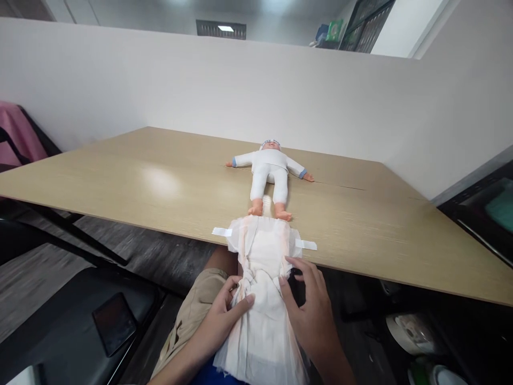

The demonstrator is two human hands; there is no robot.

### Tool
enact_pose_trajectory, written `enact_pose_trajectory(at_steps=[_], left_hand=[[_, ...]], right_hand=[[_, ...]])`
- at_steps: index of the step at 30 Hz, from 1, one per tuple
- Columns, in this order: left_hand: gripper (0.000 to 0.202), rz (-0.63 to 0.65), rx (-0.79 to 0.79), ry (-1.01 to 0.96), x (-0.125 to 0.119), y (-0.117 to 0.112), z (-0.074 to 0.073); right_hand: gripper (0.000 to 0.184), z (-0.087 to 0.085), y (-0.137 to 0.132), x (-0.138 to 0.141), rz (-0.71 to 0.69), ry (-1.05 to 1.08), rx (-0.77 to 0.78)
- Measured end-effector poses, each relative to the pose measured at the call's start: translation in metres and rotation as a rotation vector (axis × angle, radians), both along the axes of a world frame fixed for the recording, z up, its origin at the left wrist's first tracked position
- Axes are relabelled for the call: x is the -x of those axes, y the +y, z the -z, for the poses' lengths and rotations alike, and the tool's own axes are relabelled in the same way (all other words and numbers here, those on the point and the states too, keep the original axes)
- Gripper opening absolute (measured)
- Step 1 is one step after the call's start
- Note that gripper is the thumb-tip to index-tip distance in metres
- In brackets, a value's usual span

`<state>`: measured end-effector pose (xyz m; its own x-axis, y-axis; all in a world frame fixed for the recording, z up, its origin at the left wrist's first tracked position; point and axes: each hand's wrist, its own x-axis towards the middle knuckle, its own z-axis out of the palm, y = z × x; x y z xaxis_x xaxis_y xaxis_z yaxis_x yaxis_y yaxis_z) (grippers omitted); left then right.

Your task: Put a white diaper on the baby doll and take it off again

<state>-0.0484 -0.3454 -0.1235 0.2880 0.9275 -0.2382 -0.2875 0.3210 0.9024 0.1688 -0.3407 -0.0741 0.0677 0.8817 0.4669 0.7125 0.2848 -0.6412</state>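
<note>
A white diaper lies stretched from my lap up onto the near edge of the wooden table, its two tape tabs spread out on the tabletop. My left hand pinches the diaper's left side at its narrow middle. My right hand rests on the diaper's right side, fingers curled against the fabric. A baby doll in white clothes lies on its back on the table just beyond the diaper, feet toward me, arms spread.
A white partition wall runs behind the table. A dark phone lies on a black seat at lower left. Pink cloth hangs at the far left. Bowls and containers sit low at the right.
</note>
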Motion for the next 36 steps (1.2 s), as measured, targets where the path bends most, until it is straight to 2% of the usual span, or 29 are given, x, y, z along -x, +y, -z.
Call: enact_pose_trajectory(at_steps=[3, 7, 10, 12, 14, 17, 20, 22, 24, 26, 28, 30, 32, 36], left_hand=[[0.054, 0.036, -0.005, 0.018, 0.003, -0.001, -0.004], [0.060, 0.147, -0.064, 0.127, 0.018, -0.003, -0.020], [0.064, 0.144, -0.267, 0.415, 0.036, 0.004, -0.037], [0.062, 0.102, -0.463, 0.582, 0.049, 0.019, -0.050], [0.050, 0.039, -0.690, 0.728, 0.062, 0.043, -0.064], [0.025, 0.007, -1.030, 1.004, 0.072, 0.098, -0.092], [0.035, 0.112, -1.315, 1.206, 0.066, 0.167, -0.119], [0.056, 0.216, -1.439, 1.310, 0.052, 0.213, -0.130], [0.076, 0.359, -1.549, 1.339, 0.033, 0.254, -0.134], [0.090, 0.584, -1.660, 1.282, 0.013, 0.287, -0.131], [0.098, 0.789, -1.743, 1.183, -0.004, 0.310, -0.125], [0.101, 0.900, -1.800, 1.118, -0.018, 0.323, -0.120], [0.092, 0.930, -1.852, 1.101, -0.031, 0.329, -0.115], [0.034, 0.882, -1.953, 1.025, -0.050, 0.335, -0.109]], right_hand=[[0.041, -0.007, 0.025, 0.013, -0.114, -0.142, -0.016], [0.062, -0.003, 0.064, 0.026, -0.240, -0.378, 0.093], [0.066, 0.003, 0.083, 0.028, -0.251, -0.492, 0.152], [0.066, 0.004, 0.088, 0.026, -0.253, -0.536, 0.158], [0.064, 0.003, 0.090, 0.025, -0.261, -0.562, 0.159], [0.062, 0.001, 0.091, 0.024, -0.264, -0.570, 0.159], [0.061, -0.001, 0.094, 0.024, -0.266, -0.557, 0.161], [0.061, -0.001, 0.096, 0.023, -0.269, -0.540, 0.170], [0.061, 0.000, 0.098, 0.021, -0.283, -0.518, 0.176], [0.062, 0.002, 0.098, 0.020, -0.301, -0.493, 0.167], [0.065, 0.005, 0.098, 0.021, -0.324, -0.476, 0.153], [0.068, 0.008, 0.098, 0.023, -0.349, -0.464, 0.150], [0.070, 0.009, 0.099, 0.024, -0.386, -0.447, 0.168], [0.073, 0.005, 0.110, 0.015, -0.470, -0.398, 0.228]])
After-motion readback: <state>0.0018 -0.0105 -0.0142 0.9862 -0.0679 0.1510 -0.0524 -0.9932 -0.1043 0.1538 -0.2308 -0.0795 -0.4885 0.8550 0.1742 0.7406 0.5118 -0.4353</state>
